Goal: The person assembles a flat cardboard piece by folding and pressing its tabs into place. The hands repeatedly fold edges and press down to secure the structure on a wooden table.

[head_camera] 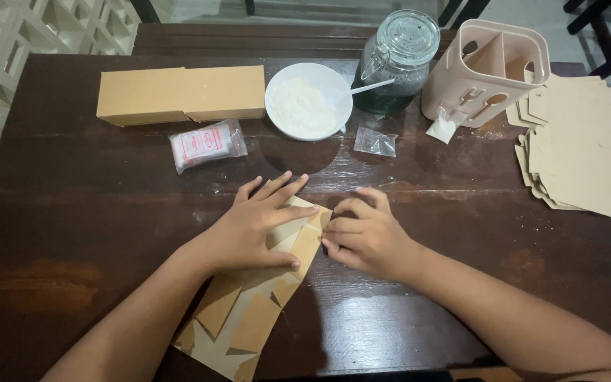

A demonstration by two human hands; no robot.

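Two hands (256,226) (362,233), one cardboard blank (249,318)

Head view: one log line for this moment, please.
left hand flat on kraft cutout | right hand pinching its flap | white bowl behind

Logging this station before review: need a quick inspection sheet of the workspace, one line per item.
Surface: dark wooden table, worn, pale specks near the middle.
Job's things: flat brown card blank under both hands.
Clutter: long brown box, white bowl of powder with spoon, glass jar, beige holder, stack of card blanks, two small plastic bags.
Grippers: left hand flat on the blank; right hand pinching its edge.
Cables: nothing seen.
Surroundings: white lattice wall, dark chair legs.
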